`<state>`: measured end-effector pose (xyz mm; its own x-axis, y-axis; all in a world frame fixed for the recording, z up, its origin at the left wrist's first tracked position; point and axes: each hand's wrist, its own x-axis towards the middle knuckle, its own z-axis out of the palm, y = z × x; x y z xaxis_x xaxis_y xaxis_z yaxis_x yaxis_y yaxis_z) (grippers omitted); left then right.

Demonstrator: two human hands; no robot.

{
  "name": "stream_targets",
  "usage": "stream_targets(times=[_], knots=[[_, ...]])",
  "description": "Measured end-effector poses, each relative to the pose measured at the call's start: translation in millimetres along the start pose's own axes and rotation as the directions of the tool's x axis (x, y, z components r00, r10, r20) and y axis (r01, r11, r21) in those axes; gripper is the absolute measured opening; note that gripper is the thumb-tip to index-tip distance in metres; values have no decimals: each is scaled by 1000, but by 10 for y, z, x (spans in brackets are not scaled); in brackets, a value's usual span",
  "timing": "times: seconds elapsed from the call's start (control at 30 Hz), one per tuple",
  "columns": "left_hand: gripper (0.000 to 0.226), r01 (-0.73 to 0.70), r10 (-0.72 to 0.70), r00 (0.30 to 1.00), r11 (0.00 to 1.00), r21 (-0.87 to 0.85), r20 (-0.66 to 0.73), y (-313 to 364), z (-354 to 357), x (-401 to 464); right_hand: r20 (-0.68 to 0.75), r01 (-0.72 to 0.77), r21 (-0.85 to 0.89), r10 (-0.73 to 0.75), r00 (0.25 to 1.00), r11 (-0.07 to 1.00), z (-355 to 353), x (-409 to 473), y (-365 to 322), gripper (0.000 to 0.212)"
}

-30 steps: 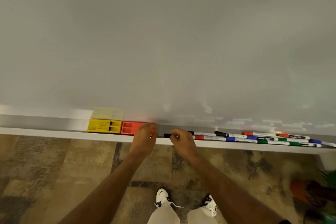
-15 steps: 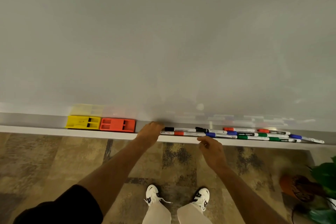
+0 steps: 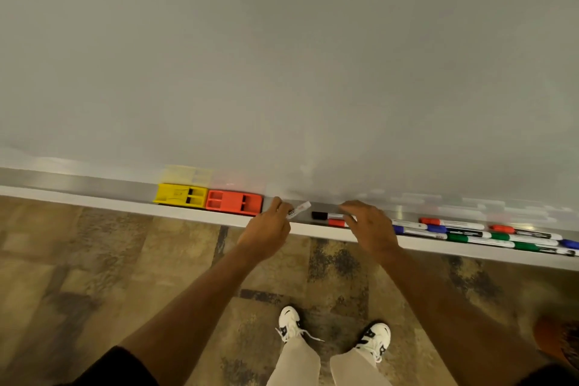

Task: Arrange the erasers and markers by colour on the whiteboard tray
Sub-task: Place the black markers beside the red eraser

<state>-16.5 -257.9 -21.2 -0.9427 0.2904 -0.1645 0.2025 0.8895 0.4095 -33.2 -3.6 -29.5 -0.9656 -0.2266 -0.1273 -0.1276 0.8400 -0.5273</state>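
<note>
The left hand (image 3: pixel 266 236) grips a white-barrelled marker (image 3: pixel 299 209) by one end, the free end angled up and to the right above the long white whiteboard tray (image 3: pixel 94 202); its cap colour is hidden inside the fingers. The right hand (image 3: pixel 368 229) hovers with fingers spread and relaxed, holding nothing, just over a black-capped white marker (image 3: pixel 327 215) and a red-capped white marker (image 3: pixel 336 222) lying on the tray. To the left, a yellow plastic eraser (image 3: pixel 181 194) and an orange-red plastic eraser (image 3: pixel 234 202) sit side by side, touching. To the right lies a mixed row of red, blue and green markers (image 3: pixel 470 233), still unsorted.

The step in hand looks like sorting the markers, with the erasers apparently placed. The next move probably calls for setting the held marker down beside its matching colour, then the right hand closing on one of the markers beneath it.
</note>
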Motion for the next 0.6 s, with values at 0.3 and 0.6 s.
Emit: stream_targets(times=[0.3,0.6], knots=[[15,55,-60,995,996,-72,-80,-263,-105,-318,250,161,-409,-59,966,898,226,233,-101,13],[19,68,-72,997,993,-92,-32,-207,-41,-408,278,253,-504,-122,953,826,297,287,-87,23]])
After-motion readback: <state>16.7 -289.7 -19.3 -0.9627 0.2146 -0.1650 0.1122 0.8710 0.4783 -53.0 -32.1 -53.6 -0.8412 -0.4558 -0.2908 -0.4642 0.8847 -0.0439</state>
